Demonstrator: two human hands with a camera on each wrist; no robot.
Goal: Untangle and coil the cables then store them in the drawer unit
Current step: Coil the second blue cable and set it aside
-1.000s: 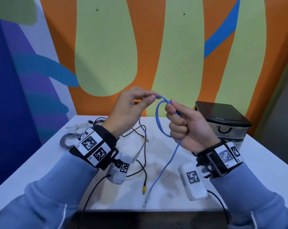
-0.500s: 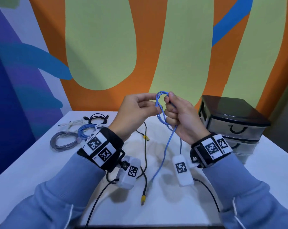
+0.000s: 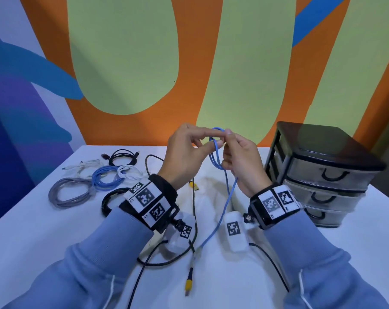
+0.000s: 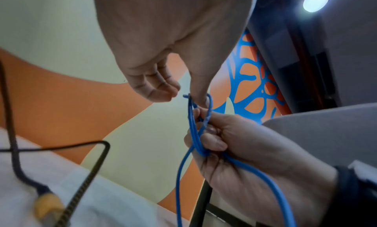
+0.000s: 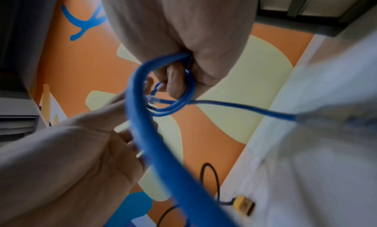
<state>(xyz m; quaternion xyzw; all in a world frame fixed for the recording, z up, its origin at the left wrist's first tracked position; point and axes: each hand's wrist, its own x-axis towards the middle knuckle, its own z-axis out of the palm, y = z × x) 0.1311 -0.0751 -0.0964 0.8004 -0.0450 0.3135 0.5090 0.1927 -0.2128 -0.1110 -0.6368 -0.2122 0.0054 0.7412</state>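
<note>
- Tabletop (image 3: 356,253) is white and wide, and its near right part gives you open room to move; its back edge meets the painted wall (image 3: 122,63), so you have no room behind.
- Drawer unit (image 3: 323,175) stands at your right on the tabletop, near the right hand, with all three drawers shut; nothing is stored yet, as far as I can see.
- Coiled cables (image 3: 95,181) lie at the back left, several already wound, so I judge this part done.
- Black braided cable (image 3: 194,219) with yellow plugs lies loose under your wrists and is not coiled yet.
- Blue cable (image 3: 217,157) is in the air between your hands, with a few small loops made, and its tail hangs down to the tabletop.
- Right hand (image 3: 240,161) has its grip curled round the loops.
- Left hand (image 3: 184,152) pinches the top of the loop with thumb and finger.
</note>
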